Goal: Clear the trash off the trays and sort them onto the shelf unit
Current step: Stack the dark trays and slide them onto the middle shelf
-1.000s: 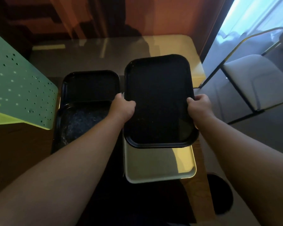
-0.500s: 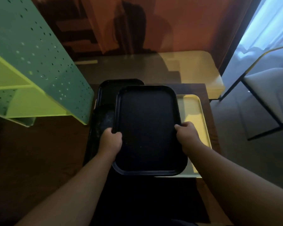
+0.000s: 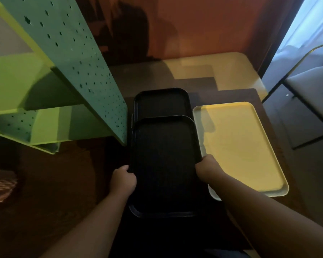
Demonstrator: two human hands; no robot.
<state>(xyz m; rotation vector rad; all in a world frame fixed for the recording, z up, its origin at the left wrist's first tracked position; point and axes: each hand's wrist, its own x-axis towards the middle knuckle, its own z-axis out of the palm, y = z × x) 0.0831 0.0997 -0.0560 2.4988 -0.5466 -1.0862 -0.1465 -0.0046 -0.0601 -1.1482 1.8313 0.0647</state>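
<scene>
Both hands clamp one black tray [image 3: 164, 164], left hand [image 3: 122, 180] and right hand [image 3: 209, 169] closed on its long edges. It has swung leftward off the yellow tray [image 3: 239, 146], now over the other black trays [image 3: 161, 103] beside the green shelf unit [image 3: 73, 58]; shelving looks next.

1. The held black tray [image 3: 164, 164] covers the near part of the black tray behind it [image 3: 161, 102].
2. The green shelf unit [image 3: 69, 58] runs off the top and left edges.
3. The chair [image 3: 311, 90] is cut by the right edge.
4. A brown object [image 3: 0, 187] at the left edge is blurred beyond telling.
</scene>
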